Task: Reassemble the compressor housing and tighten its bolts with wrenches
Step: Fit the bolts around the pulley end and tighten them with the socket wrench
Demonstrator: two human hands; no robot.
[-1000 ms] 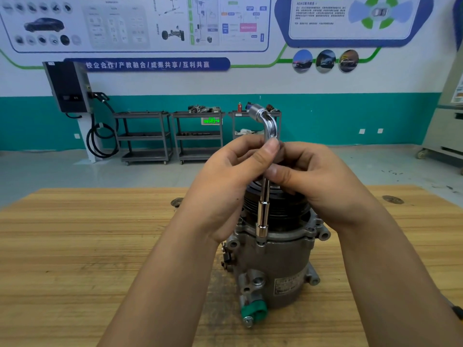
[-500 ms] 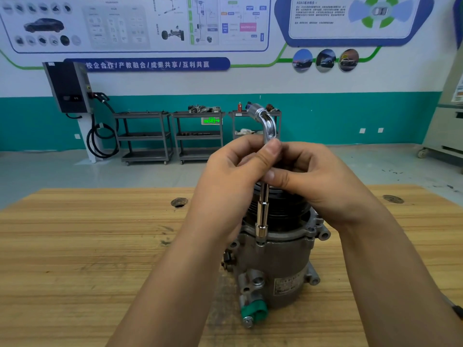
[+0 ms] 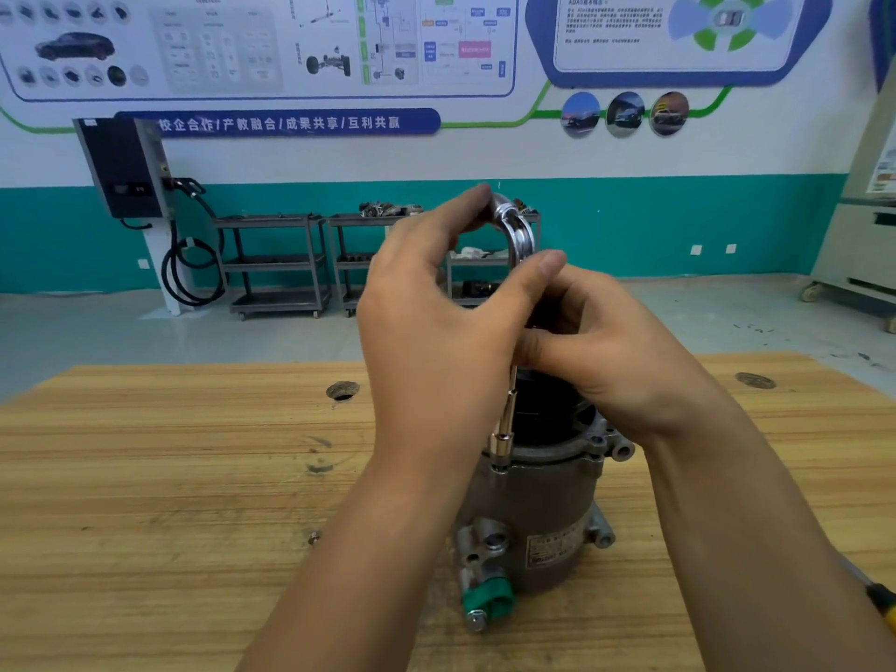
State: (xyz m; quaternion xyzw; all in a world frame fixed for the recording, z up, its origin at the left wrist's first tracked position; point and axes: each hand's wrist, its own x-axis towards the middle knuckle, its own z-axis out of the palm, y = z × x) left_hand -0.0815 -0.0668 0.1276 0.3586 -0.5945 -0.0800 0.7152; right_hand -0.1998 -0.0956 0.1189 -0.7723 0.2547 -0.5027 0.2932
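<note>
The left hand (image 3: 436,322) curls its fingers round the wrench (image 3: 520,232) at its bend and the right hand (image 3: 620,351) pinches the shaft, the socket (image 3: 499,446) below them seated on the compressor (image 3: 543,502) on the counter (image 3: 169,477); tilting while turning could slip it off.
</note>
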